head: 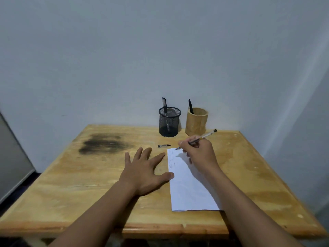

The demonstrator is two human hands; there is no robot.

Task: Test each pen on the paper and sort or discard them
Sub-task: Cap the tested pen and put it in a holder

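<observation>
**Testing a pen on the paper**

The right grip [199,154] grasps a pen [206,135], its tip touching the top left corner of the paper [188,189], which lies on the wooden surface [71,184]. The left grip [142,173] is released, fingers spread flat, thumb touching the paper's edge. A pen cap [164,146] lies just beyond the paper. Behind, a mesh cup [169,122] and a bamboo cup [196,122] each hold one pen.

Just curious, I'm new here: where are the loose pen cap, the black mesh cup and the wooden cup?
pen cap [164,146], head view, its middle.
black mesh cup [169,124], head view, front mesh wall.
wooden cup [195,124], head view, front wall.
</observation>
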